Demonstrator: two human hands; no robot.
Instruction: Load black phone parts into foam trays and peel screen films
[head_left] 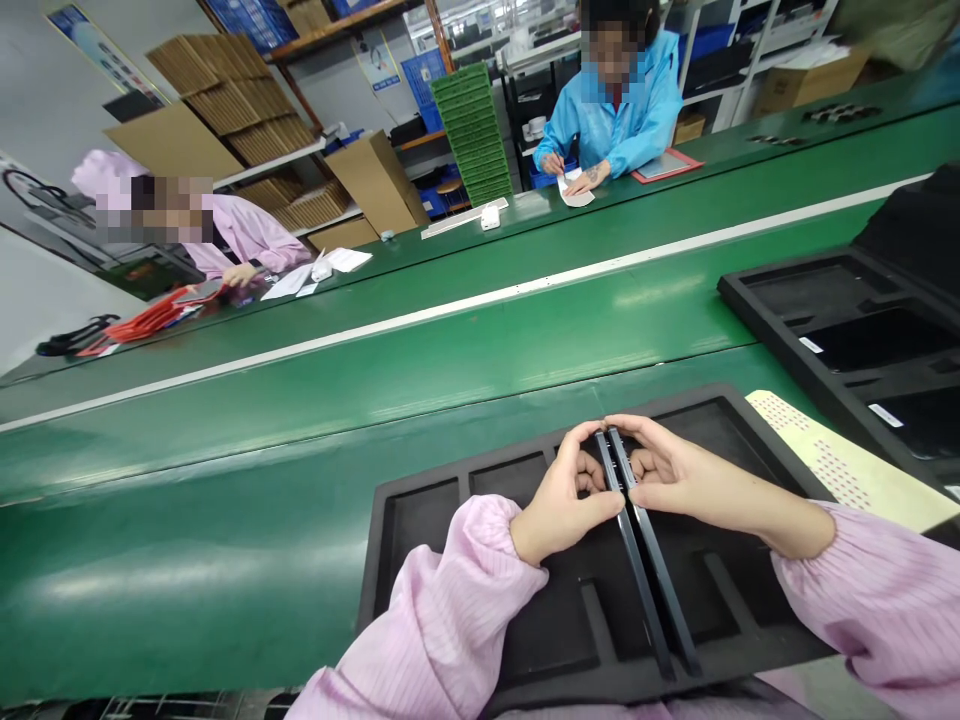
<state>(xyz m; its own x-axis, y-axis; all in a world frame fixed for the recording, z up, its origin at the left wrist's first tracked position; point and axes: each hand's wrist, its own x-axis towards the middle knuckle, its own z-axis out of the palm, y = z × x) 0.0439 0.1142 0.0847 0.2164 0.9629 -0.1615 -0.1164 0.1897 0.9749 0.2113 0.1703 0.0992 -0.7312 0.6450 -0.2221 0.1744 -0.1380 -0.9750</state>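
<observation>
Two thin, dark, flat tablet-like devices stand on edge side by side, with a narrow gap between them. My left hand (566,503) is closed on the left device (637,572), its thumb on the near part of the edge and a finger at the far end. In the same way my right hand (675,475) grips the right device (662,572). I see mostly their narrow edges; the broad faces are largely hidden. Beneath both hands lies a black foam tray (540,625) with recessed compartments. Whether the devices' lower edges touch the tray, I cannot tell.
To the right, another black foam tray (780,335) holds dark devices with white labels. A yellow sheet of small stickers (840,470) lies between the trays. Beyond the green conveyor (420,370), a person in blue (645,90) and a person in pink (247,235) work.
</observation>
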